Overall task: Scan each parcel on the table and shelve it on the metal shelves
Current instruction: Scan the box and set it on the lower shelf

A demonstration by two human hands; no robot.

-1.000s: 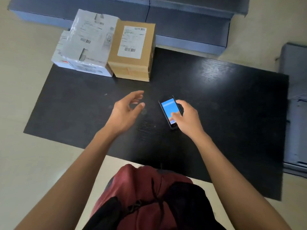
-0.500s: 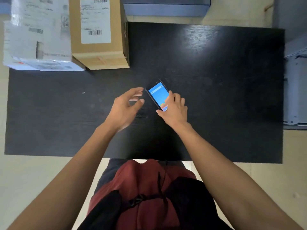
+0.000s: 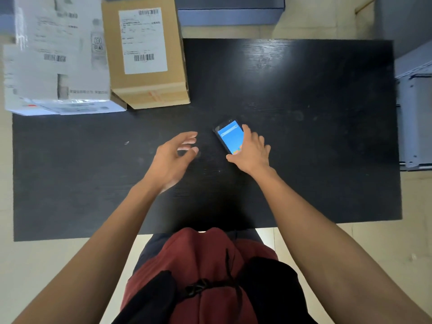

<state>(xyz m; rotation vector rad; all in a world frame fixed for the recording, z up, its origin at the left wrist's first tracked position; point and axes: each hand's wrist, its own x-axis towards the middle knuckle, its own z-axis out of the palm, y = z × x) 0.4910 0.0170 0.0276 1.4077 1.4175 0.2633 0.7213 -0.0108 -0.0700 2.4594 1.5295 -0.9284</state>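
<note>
Two parcels stand at the far left of the black table [image 3: 304, 113]: a white box [image 3: 58, 66] with barcode labels and, touching its right side, a brown cardboard box [image 3: 145, 90] with a white shipping label on top. A black handheld scanner [image 3: 228, 136] with a lit blue screen lies near the table's middle. My right hand [image 3: 253, 152] grips it, fingers over its right edge and thumb at its near corner. My left hand [image 3: 171, 157] hovers to the left of the scanner with relaxed, spread fingers, holding nothing.
Blue-grey metal shelving runs beyond the table's far edge [image 3: 231, 12] and along its right side [image 3: 413, 113]. Pale floor surrounds the table. My red top and a black strap fill the bottom of the view.
The view has swung so that the table sits square and the parcels come closer. My right hand has closed further round the scanner. My left hand stays open beside it.
</note>
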